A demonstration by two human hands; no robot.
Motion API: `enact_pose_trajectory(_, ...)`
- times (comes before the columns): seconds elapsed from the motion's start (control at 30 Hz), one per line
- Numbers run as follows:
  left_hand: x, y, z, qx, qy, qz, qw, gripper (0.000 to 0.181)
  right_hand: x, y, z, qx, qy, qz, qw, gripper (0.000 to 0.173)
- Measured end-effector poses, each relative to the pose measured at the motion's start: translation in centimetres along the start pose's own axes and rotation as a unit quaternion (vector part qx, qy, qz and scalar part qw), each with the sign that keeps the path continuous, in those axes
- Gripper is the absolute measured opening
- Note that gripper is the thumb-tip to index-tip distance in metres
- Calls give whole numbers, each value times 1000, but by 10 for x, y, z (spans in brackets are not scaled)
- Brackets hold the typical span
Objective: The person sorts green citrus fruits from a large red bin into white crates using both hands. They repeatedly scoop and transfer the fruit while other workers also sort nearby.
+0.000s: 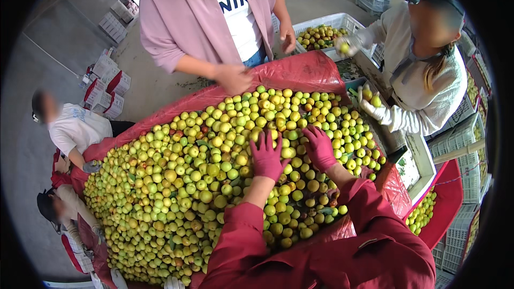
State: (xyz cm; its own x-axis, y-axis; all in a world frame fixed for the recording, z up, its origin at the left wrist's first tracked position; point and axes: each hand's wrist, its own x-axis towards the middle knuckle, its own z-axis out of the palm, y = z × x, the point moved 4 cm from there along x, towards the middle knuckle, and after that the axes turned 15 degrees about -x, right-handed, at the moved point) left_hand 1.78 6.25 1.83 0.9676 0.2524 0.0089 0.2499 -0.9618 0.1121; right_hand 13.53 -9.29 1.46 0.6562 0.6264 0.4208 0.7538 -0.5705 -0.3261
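Note:
A broad heap of small round yellow-green fruit (192, 176), some with reddish skin, covers a table lined with red plastic sheeting (297, 71). My left hand (268, 158), in a dark pink glove, lies palm down with spread fingers on the fruit near the middle of the heap. To its right, my right hand (319, 148), gloved alike, rests on the fruit with its fingers spread and pointing up and left. No fruit is seen gripped in either hand, though the palms are hidden. A few green leaves lie among the fruit.
Across the heap stands a person in a pink shirt (180, 20). At right, a co-worker in white gloves holds fruit (375, 101) beside a white crate (341, 18). More co-workers are along the left edge. Stacked crates (461, 160) and a red-lined container (445, 204) stand at right.

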Motion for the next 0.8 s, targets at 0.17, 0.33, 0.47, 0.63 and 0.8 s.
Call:
enact_pose_trajectory(0.17,-41,24,2,53,-105,17,993,77,39,-39,49,-40,-99,-155,982,38)
enact_pose_trajectory(0.33,-71,-15,-7,-178,-6,60,982,60,50,-56,82,-74,-309,-96,943,37)
enact_pose_trajectory(0.47,-41,-89,-19,-88,44,-67,993,62,31,-40,66,-30,-350,-177,920,46)
enact_pose_trajectory(0.63,37,-96,-29,-57,29,-57,996,49,6,-54,42,-79,-338,-159,924,39)
enact_pose_trajectory(0.8,91,-96,-27,106,-179,-57,977,28,4,-34,21,88,-287,22,953,42)
